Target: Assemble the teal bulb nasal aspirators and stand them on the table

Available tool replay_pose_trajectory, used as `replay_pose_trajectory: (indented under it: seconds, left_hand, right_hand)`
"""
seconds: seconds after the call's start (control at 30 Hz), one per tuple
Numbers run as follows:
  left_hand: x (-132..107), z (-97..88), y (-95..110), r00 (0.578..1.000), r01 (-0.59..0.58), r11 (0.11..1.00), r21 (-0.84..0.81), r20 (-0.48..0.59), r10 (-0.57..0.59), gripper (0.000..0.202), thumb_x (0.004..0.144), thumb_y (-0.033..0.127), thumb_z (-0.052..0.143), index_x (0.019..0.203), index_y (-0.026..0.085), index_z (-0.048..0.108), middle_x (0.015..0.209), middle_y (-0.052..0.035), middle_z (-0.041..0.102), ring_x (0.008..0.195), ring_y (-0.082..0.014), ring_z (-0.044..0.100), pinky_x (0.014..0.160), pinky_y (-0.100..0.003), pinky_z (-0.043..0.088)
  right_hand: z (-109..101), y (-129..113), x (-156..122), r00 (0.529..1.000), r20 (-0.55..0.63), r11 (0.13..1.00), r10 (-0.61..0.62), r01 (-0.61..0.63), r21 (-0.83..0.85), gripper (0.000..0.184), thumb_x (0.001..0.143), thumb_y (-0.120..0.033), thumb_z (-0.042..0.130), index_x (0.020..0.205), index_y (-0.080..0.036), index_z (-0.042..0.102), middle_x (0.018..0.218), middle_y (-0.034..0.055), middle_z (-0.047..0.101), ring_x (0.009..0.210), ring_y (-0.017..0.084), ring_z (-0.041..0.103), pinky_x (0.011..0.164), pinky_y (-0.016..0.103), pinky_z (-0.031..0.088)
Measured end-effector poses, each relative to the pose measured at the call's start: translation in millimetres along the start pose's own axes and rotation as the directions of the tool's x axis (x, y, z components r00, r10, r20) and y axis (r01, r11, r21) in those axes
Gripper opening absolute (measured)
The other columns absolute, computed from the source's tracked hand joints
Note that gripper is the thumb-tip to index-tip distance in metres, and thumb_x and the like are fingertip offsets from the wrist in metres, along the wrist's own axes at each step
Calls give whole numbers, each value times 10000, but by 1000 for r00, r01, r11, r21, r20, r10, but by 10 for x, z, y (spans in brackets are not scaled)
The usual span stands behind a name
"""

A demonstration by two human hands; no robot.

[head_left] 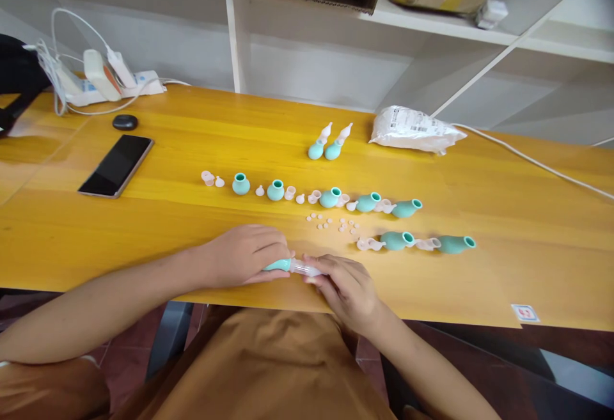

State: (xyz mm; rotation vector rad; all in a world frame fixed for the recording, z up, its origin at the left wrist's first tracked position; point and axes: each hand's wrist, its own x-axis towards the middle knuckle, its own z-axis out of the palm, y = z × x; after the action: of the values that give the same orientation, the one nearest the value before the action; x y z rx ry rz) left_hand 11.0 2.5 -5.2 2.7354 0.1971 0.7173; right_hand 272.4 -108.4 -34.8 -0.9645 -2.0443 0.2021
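My left hand (pixel 247 254) is closed round a teal rubber bulb (pixel 279 265) near the front edge of the yellow wooden table (pixel 503 260). My right hand (pixel 345 286) pinches the clear tip piece (pixel 307 270) that joins that bulb. Beyond my hands lie several loose teal bulbs (pixel 330 197) in a row, with clear tips (pixel 208 178) between them and several tiny pale round parts (pixel 326 222). Two more bulbs (pixel 396 240) lie to the right. Two put-together bulbs with tips (pixel 329 144) lie further back.
A dark phone (pixel 116 165) lies at the left, with a small black case (pixel 125 122) and a power strip with chargers and cables (pixel 103 78) behind it. A white plastic packet (pixel 412 130) lies at the back right. White shelves (pixel 307 55) rise behind the table.
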Motion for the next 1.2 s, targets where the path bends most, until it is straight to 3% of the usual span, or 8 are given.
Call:
replay_pose_trajectory:
  seconds: [0.6, 0.7, 0.77, 0.83, 0.93, 1.07, 1.2]
  left_hand:
    - [-27, 62, -17, 1000, -6, 999, 42, -8, 6, 278, 1175, 387, 550, 1133, 156, 699, 997, -87, 782, 891, -217, 714, 811, -334, 542]
    - [-2, 7, 47, 994, 109, 993, -46, 30, -107, 268, 1155, 404, 579, 1136, 166, 700, 1026, -88, 784, 903, -222, 722, 822, -334, 533]
    - [35, -58, 101, 949, 309, 934, -182, 117, -291, 235, 1119, 414, 631, 1126, 190, 704, 1027, -59, 787, 898, -208, 729, 817, -317, 524]
    - [77, -130, 137, 870, 491, 812, -316, 229, -437, 233, 1079, 445, 682, 1084, 214, 713, 983, -13, 790, 858, -183, 723, 786, -293, 505]
    - [122, -199, 130, 789, 614, 666, -424, 312, -529, 305, 1053, 515, 697, 1034, 212, 727, 940, 9, 788, 814, -162, 695, 760, -279, 482]
    - [118, -186, 66, 760, 650, 580, -491, 400, -513, 374, 1049, 574, 684, 1005, 206, 731, 919, 9, 783, 813, -158, 676, 760, -278, 476]
    - [94, -136, 38, 765, 643, 632, -433, 402, -503, 317, 1056, 526, 678, 1031, 214, 727, 969, 6, 780, 843, -164, 665, 788, -288, 466]
  right_hand:
    - [36, 46, -61, 999, 41, 997, 29, -26, -75, 222, 1183, -286, 560, 1346, -173, 659, 875, 50, 800, 664, 174, 730, 638, 296, 592]
    - [30, 28, -54, 999, 25, 998, 24, -22, -60, 260, 1174, -254, 563, 1405, -166, 645, 905, 63, 788, 705, 186, 723, 661, 308, 606]
    - [21, 6, -36, 1000, 14, 999, 28, -27, -34, 317, 1179, -237, 525, 1468, -156, 626, 995, 104, 779, 803, 206, 736, 708, 324, 631]
    - [13, -20, -11, 999, 19, 999, 41, -41, -11, 371, 1181, -229, 489, 1525, -146, 602, 1138, 161, 758, 967, 236, 754, 790, 351, 663]
    - [9, -40, 16, 999, 5, 998, 45, -44, -38, 441, 1134, -156, 570, 1575, -158, 572, 1250, 188, 734, 1120, 263, 743, 885, 384, 683]
    - [17, -10, -5, 999, -28, 997, -40, 38, -74, 568, 1050, -2, 649, 1585, -181, 586, 1158, 145, 765, 1027, 234, 753, 837, 354, 679]
    - [24, 39, -65, 998, -16, 995, -66, 65, -81, 639, 1027, 39, 667, 1624, -166, 568, 1110, 135, 773, 954, 220, 742, 778, 338, 661]
